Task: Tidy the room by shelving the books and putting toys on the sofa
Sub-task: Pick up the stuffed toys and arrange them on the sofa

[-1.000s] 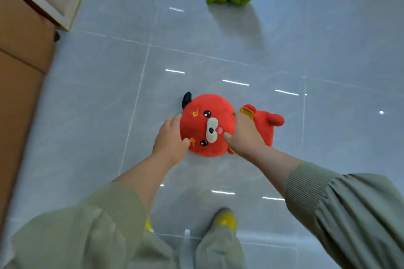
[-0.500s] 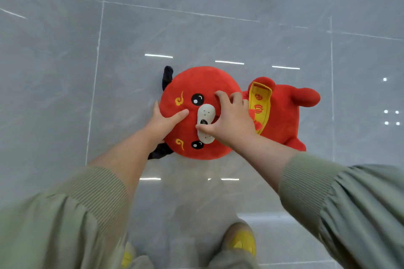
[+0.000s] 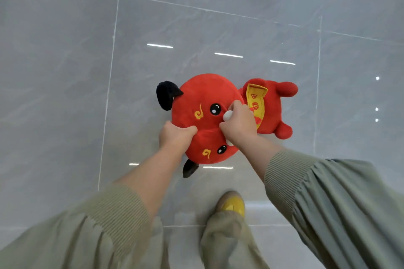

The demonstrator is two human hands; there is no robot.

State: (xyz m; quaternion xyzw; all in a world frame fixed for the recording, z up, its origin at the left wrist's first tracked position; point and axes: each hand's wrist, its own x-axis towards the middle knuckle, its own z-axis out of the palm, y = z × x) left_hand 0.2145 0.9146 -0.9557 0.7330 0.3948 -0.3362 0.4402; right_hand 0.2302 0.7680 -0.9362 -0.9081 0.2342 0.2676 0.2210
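Note:
A red plush toy (image 3: 203, 96) with black ears, a big round head and a small body bearing a yellow band is in the middle of the head view, over the grey tiled floor. My left hand (image 3: 175, 135) grips the left edge of its head, the thumb dug into the red fabric. My right hand (image 3: 239, 124) pinches its white snout at the centre of the face. Whether the toy still touches the floor, I cannot tell.
Glossy grey floor tiles (image 3: 65, 72) spread on all sides, with light reflections. My foot in a yellow shoe (image 3: 231, 205) stands just below the toy. My green sleeves fill the bottom corners.
Both hands have closed tighter on the toy's head, the right hand now bunching the snout. The view has tilted down, so the green plush and the wooden furniture have left the frame.

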